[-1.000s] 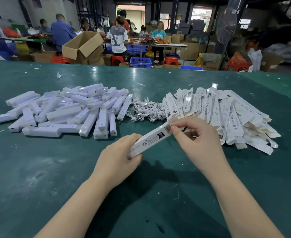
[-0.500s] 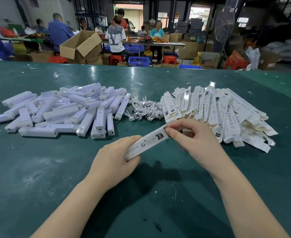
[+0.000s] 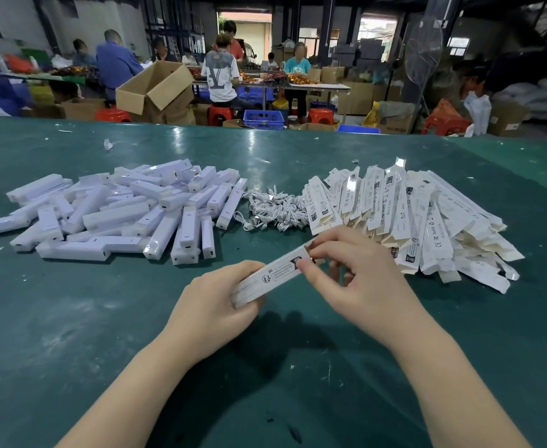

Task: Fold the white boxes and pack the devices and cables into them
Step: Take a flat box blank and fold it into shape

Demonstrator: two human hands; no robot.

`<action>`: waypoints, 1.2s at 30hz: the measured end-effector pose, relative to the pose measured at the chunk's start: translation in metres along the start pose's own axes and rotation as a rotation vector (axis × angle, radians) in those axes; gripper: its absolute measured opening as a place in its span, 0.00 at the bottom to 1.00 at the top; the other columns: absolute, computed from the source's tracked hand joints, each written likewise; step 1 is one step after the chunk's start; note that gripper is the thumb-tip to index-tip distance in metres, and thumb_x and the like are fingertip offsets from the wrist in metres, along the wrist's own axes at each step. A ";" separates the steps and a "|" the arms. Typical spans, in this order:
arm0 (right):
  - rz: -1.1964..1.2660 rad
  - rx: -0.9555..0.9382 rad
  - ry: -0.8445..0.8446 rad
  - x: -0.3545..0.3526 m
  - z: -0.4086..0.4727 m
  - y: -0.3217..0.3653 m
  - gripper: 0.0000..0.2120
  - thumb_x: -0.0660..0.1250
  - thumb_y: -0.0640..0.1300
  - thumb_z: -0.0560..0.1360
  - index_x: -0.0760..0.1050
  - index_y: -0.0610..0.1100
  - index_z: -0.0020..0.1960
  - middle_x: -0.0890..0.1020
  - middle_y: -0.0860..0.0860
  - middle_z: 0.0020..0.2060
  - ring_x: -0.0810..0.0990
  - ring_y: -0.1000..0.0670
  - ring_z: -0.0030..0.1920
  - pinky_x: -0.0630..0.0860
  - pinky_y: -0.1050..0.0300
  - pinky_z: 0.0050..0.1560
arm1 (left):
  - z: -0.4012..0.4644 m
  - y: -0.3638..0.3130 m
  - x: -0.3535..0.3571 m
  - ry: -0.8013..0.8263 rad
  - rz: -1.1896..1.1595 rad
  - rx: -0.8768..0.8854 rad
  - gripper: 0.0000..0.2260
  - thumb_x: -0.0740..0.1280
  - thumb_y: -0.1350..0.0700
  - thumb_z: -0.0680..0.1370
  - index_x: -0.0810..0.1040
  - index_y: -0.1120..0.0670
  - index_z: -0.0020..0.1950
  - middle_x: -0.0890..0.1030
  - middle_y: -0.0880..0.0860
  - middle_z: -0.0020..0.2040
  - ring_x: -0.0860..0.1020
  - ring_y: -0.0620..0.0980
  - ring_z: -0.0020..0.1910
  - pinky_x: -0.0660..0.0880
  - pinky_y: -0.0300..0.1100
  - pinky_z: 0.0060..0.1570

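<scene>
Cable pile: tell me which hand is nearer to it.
Right. The right hand works the far end of the white box, just in front of the cable pile. The left hand grips the box's near end, farther back.

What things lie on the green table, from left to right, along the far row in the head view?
Pile of white devices → tangle of white cables → heap of flat white boxes. Nearer the camera, the left hand and right hand hold one box between them.
</scene>
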State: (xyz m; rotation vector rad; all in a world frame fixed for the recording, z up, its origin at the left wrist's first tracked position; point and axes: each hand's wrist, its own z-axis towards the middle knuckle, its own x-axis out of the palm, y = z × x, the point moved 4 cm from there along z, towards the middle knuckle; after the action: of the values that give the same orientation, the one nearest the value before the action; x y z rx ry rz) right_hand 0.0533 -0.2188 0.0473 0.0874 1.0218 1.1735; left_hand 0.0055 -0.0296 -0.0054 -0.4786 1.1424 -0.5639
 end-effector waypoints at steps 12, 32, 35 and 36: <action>0.666 0.231 -0.157 0.000 0.000 0.002 0.04 0.75 0.38 0.71 0.84 0.46 0.39 0.80 0.59 0.25 0.70 0.58 0.22 0.68 0.69 0.27 | 0.004 -0.005 -0.008 0.109 -0.391 0.037 0.12 0.69 0.37 0.69 0.80 0.35 0.52 0.80 0.46 0.43 0.80 0.52 0.39 0.80 0.53 0.43; 0.467 0.261 -0.070 0.014 -0.003 -0.005 0.06 0.70 0.44 0.77 0.83 0.53 0.43 0.82 0.58 0.33 0.71 0.55 0.21 0.68 0.66 0.26 | -0.003 -0.002 -0.006 0.073 -0.042 0.072 0.19 0.48 0.31 0.77 0.72 0.36 0.56 0.78 0.40 0.40 0.75 0.42 0.35 0.74 0.40 0.37; 0.496 0.253 -0.088 0.012 -0.001 -0.004 0.07 0.71 0.41 0.75 0.84 0.50 0.41 0.81 0.56 0.38 0.72 0.58 0.26 0.68 0.68 0.30 | -0.003 -0.004 -0.005 0.070 -0.054 0.074 0.16 0.50 0.33 0.77 0.72 0.35 0.56 0.78 0.40 0.40 0.75 0.42 0.35 0.75 0.41 0.37; 0.527 0.263 -0.081 0.011 -0.001 -0.003 0.06 0.71 0.41 0.75 0.84 0.49 0.41 0.81 0.56 0.36 0.71 0.59 0.26 0.67 0.69 0.30 | -0.002 -0.005 -0.005 0.064 -0.066 0.070 0.16 0.50 0.33 0.77 0.72 0.35 0.56 0.78 0.41 0.40 0.75 0.43 0.35 0.76 0.43 0.38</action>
State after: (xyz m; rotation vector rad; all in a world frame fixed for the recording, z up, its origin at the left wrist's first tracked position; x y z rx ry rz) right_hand 0.0553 -0.2118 0.0384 0.6390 1.1104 1.4864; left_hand 0.0009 -0.0301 0.0006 -0.4423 1.1668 -0.6786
